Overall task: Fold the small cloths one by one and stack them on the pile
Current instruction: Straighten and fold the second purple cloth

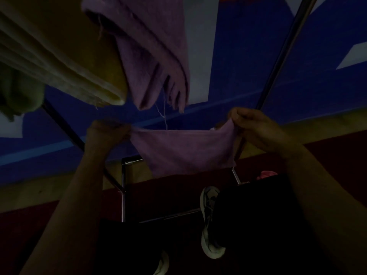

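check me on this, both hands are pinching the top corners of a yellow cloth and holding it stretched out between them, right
Not quite: the cloth is purple, not yellow. The head view shows the left hand and right hand each pinching a top corner, with the cloth stretched between them. The yellow fabric is the folded stack at upper left, which neither hand touches.

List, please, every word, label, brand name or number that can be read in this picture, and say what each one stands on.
None can be read.
The purple cloth held between the left hand and the right hand bears no print.
The folded cloths above show no tags.
The shoe is too dark to show any brand.
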The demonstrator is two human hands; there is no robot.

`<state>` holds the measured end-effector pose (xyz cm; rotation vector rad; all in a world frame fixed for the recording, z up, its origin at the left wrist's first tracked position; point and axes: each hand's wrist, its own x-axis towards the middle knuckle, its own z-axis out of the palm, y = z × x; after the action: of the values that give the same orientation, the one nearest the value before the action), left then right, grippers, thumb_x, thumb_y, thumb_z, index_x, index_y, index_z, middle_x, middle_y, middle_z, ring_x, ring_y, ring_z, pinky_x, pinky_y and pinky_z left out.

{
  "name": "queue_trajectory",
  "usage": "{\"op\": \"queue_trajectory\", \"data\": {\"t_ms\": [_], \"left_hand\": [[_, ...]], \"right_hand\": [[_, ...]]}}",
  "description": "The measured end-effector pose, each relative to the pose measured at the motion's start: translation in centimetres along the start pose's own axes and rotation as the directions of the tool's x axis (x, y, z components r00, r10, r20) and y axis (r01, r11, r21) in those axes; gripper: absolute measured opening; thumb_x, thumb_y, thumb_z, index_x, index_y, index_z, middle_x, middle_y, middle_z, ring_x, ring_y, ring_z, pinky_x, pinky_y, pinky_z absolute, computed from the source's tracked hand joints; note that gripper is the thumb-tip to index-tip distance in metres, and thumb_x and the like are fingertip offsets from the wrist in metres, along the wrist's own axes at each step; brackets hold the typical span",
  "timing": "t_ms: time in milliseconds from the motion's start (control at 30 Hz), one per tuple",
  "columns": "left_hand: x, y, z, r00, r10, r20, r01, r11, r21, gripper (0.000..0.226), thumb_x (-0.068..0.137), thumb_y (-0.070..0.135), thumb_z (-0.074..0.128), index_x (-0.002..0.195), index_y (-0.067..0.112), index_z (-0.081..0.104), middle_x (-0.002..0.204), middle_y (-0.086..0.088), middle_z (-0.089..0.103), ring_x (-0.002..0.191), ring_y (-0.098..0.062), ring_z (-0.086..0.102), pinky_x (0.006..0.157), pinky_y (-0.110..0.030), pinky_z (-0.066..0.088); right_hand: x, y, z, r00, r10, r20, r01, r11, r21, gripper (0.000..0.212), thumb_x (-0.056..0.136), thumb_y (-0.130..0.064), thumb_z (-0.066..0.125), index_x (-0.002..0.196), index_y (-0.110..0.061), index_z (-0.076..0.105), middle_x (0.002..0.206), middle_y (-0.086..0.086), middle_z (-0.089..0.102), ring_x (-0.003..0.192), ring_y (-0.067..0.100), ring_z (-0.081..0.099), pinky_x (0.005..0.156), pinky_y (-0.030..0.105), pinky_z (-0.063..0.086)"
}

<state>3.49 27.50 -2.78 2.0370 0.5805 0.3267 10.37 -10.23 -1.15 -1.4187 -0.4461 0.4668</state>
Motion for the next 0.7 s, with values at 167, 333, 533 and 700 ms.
{"op": "queue_trajectory", "data": {"t_ms": [167, 333, 533, 700], "left_hand": [[0.4, 0.4, 0.3, 0.983, 0.129, -0.127, -0.12, 0.99, 0.078, 0.027, 0.084, 0.019, 0.079, 0.1, -0.001, 0.071, 0.097, -0.012, 0.073, 0.072, 0.003, 0.061, 0.052, 0.0, 0.041], [0.7, 0.9, 1.8, 0.967, 0.221, -0.129, -0.21, 0.974, 0.09, 0.024, 0.087, 0.009, 0.072, 0.107, -0.002, 0.069, 0.093, -0.009, 0.068, 0.06, 0.015, 0.058, 0.051, 0.0, 0.038], [0.1, 1.9, 3.4, 0.902, 0.39, 0.184, -0.412, 0.905, 0.103, 0.021, 0.088, 0.019, 0.066, 0.108, 0.014, 0.063, 0.096, 0.011, 0.064, 0.078, 0.004, 0.063, 0.063, -0.004, 0.044], [-2.7, 2.9, 5.8, 0.767, 0.433, 0.472, -0.504, 0.863, 0.027, 0.022, 0.09, 0.009, 0.069, 0.103, 0.026, 0.063, 0.101, 0.006, 0.072, 0.091, -0.005, 0.069, 0.074, -0.029, 0.055]], "right_hand": [[-1.1, 0.2, 0.4, 0.96, 0.149, 0.235, -0.129, 0.987, -0.098, 0.013, 0.092, -0.019, 0.055, 0.09, -0.01, 0.064, 0.088, 0.003, 0.066, 0.086, 0.013, 0.063, 0.078, 0.024, 0.052], [-1.3, -0.2, 2.3, 0.815, 0.368, 0.447, -0.106, 0.854, -0.509, 0.018, 0.1, -0.012, 0.052, 0.103, -0.018, 0.068, 0.1, -0.01, 0.071, 0.095, 0.003, 0.065, 0.082, 0.019, 0.05], [-0.3, 1.1, 5.0, 0.806, 0.386, 0.45, 0.019, 0.742, -0.67, 0.017, 0.097, -0.031, 0.059, 0.11, -0.033, 0.07, 0.108, -0.019, 0.072, 0.101, -0.001, 0.067, 0.091, 0.019, 0.05], [1.7, 2.2, 5.5, 0.978, -0.067, 0.196, 0.183, 0.722, -0.668, 0.021, 0.097, -0.026, 0.06, 0.117, -0.023, 0.069, 0.106, -0.021, 0.069, 0.099, -0.012, 0.063, 0.089, 0.009, 0.045]]}}
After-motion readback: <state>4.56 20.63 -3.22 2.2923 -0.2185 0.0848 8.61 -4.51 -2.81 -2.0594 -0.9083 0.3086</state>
